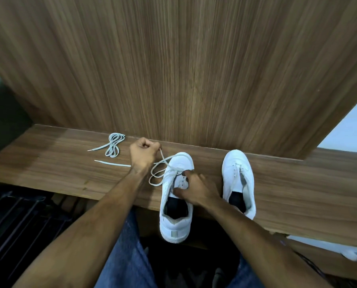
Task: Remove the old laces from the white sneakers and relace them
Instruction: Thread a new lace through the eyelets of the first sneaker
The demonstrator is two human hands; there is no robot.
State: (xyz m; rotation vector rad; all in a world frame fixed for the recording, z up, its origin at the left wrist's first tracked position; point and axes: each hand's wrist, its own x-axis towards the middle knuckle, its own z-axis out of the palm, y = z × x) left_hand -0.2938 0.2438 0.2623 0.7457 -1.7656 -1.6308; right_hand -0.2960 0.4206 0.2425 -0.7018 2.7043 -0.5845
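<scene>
two white sneakers on the desk (48, 154). left hand (143, 154) clenched on the lace (163, 163), drawing it out sideways; right hand (194, 189) pinches the near sneaker (174, 204) to steady it. second sneaker (237, 179) beside it, coiled lace (113, 145) parked left.

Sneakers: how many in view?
2 on the wooden shelf: one sneaker under both hands, heel overhanging; the other sneaker to its right. A white object at bottom right may be another.

lace (162, 156) end hidden in fist; white object (355, 252) edge-cut, perhaps cloth
</scene>
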